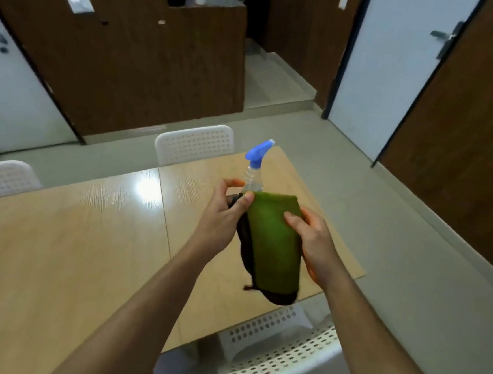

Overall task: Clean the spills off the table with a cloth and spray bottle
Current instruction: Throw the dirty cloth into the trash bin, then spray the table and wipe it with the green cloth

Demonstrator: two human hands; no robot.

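Both my hands hold a folded green cloth (273,242) with a dark underside in the air above the light wooden table (66,249). My left hand (222,217) pinches its upper left edge between thumb and fingers. My right hand (313,239) grips its right side, thumb on the front. Behind the cloth's top stands a clear spray bottle (255,172) with a blue trigger head; its lower body is hidden by the cloth. I see no spill on the visible tabletop, only a bright light reflection.
White perforated chairs stand at the table's far side (195,144), far left (2,179) and near right corner (282,355). Beyond are a tiled floor, a brown wooden counter (131,59) and a white door (396,68).
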